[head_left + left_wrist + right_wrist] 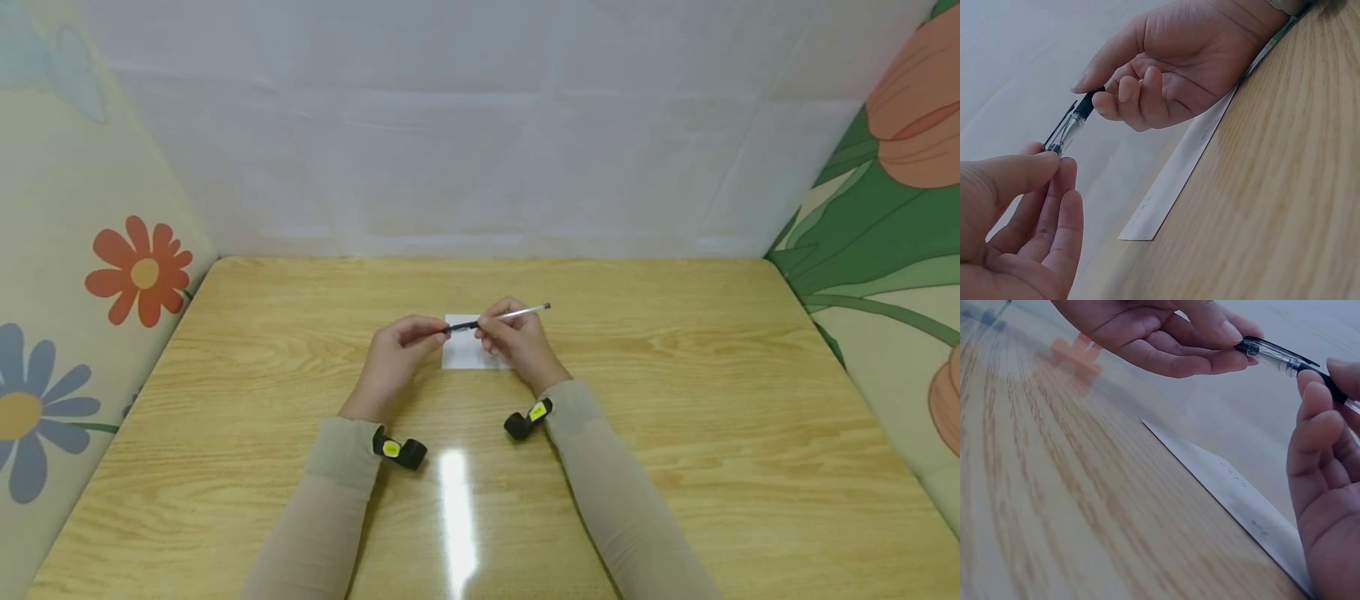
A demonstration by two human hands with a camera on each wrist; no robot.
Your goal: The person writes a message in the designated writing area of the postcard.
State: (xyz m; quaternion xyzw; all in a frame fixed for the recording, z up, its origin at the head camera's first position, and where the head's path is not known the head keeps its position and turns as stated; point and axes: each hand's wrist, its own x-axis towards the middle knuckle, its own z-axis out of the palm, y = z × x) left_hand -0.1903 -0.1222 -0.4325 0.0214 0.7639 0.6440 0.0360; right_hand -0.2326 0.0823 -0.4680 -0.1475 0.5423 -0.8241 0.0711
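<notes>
Sleeves: two beige long sleeves (330, 500) reach in from the near edge, each with a small black wrist-worn camera with a yellow patch (399, 450).
Table: a glossy light wooden table (675, 433) with rounded corners carries the scene, a streak of light glaring between the forearms.
Left hand: the left hand (393, 358) pinches the capped tip of the pen between thumb and fingertips (1054, 164), the remaining fingers loosely curled.
Right hand: the right hand (517, 342) grips the pen's dark grip section, thumb and curled fingers (1125, 94) closed around it.
Pen: a slim ballpoint pen with a clear barrel and black cap (498, 317) is held level between both hands, just above the paper, its far end pointing right.
Paper: a small white rectangular slip of paper (465, 354) lies flat on the table beneath the hands, faint marks along its edge.
Backdrop: a pale white wall (480, 125) stands behind, flanked by flower-printed cloth panels (75, 275).
</notes>
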